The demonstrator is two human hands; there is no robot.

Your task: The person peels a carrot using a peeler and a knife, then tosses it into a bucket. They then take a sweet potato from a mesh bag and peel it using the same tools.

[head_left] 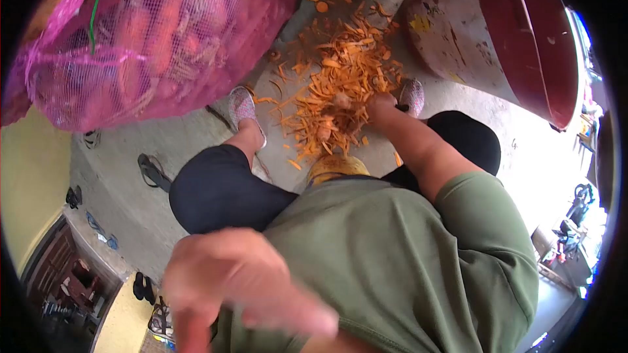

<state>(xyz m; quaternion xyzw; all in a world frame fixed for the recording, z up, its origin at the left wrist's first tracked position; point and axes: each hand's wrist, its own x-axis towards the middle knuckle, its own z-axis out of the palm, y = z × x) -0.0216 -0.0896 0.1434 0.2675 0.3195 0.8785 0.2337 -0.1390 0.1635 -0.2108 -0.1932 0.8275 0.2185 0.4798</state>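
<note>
So the right hand [383, 106] is set low at the right edge of the carrot peelings [347, 68], with the arm stretched down past the right knee — whether it's closed on anything can't be told, since the fingers are mostly hidden. The heap is spread just to its left and beyond, between the two speckled shoes [242, 108], its long axis running away from the body and tilted a touch rightward. The left hand [229, 274] is raised close to the lens, well apart from the pile; it's badly blurred, so its grip can't be told either, though nothing is seen in it. Farther out, a few carrot slices [322, 7] are scattered at the far end, flanked by a bulging pink mesh sack [170, 39] on the left and a maroon tub [549, 59] on the right.
</note>
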